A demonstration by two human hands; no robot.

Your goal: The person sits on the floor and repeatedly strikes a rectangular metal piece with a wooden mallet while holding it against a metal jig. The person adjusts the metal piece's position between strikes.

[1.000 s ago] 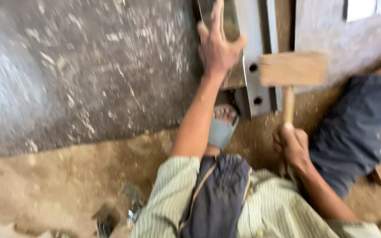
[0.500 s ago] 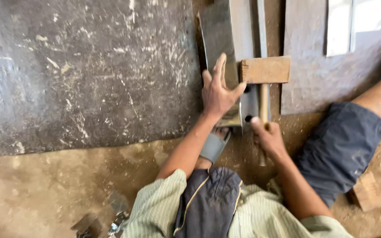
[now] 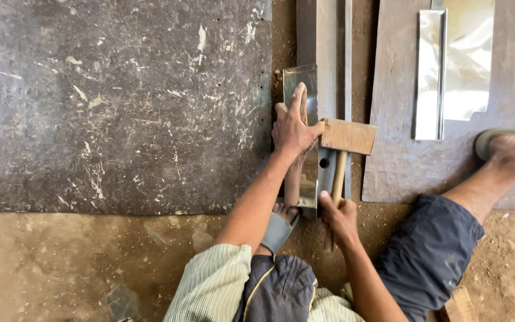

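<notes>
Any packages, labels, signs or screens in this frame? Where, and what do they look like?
None in view. Only bare work things show:
Shiny metal strip, long and narrow, under the left hand.
Wooden mallet, tan block head, handle in the right hand.
Folded shiny metal sheets, silver, at upper right on a dark plate.

Head camera, steeply downward, close
</notes>
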